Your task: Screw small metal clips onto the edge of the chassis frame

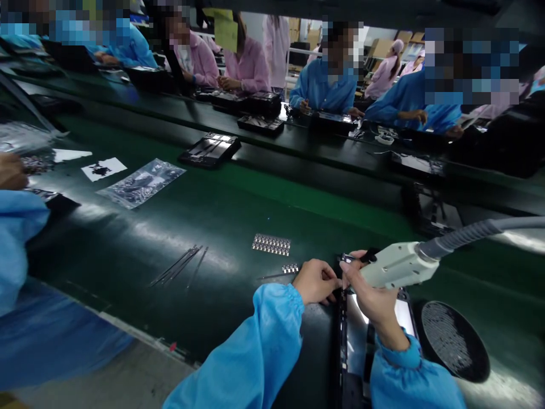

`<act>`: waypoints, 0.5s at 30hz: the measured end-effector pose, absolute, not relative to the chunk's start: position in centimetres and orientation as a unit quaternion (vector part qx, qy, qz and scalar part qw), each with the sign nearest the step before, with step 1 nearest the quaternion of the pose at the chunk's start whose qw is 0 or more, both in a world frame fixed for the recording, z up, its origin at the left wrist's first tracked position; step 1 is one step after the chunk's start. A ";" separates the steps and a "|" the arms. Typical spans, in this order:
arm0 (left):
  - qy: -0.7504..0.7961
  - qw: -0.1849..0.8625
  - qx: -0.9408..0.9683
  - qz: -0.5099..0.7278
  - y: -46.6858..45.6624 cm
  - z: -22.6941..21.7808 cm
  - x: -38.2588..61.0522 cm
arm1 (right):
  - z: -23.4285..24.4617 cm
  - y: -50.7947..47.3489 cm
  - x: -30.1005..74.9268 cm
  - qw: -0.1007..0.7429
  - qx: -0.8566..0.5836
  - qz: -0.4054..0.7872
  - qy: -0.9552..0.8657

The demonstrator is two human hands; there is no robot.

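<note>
My left hand (315, 281) is closed, its fingertips pinched at the left edge of a black device housing (343, 341) with a shiny panel. What they hold is too small to make out. My right hand (378, 304) is wrapped round a pale handheld tool (400, 264) with a grey corrugated hose (455, 237). Its tip is hidden near the housing's upper left corner, where my thumb reaches in. Just left of my left hand lie a small strip of metal parts (290, 268) and a thin dark strip (270, 277).
A sheet of small metal parts (271, 245) and several thin strips (181, 264) lie on the green table. Farther left are a clear bag (145, 182) and white paper (103, 168). A round mesh-topped object (453, 341) stands right. Housings (210, 149) line the back; co-workers sit opposite and left.
</note>
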State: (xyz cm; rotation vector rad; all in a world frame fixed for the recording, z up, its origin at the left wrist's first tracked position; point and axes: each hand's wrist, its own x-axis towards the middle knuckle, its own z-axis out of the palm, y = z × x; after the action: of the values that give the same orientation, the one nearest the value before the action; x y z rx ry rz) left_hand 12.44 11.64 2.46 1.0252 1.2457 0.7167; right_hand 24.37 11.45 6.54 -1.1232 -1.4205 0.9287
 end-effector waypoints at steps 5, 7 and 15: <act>0.539 0.632 0.455 0.321 11.7 2.2 12.4 | 6.1 11.4 24.2 0.531 -0.474 0.383 -0.589; 0.545 0.626 0.457 0.321 11.6 2.1 12.4 | 6.2 11.4 24.2 0.543 -0.467 0.386 -0.582; 0.583 0.590 0.465 0.309 11.9 1.7 12.5 | 7.8 10.3 28.4 0.630 -0.470 0.295 -0.543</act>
State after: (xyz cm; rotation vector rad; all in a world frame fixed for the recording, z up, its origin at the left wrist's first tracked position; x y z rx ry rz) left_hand 12.54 11.93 1.73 1.0825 1.3568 0.7185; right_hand 28.40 10.32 7.83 -1.0759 -1.2432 0.6753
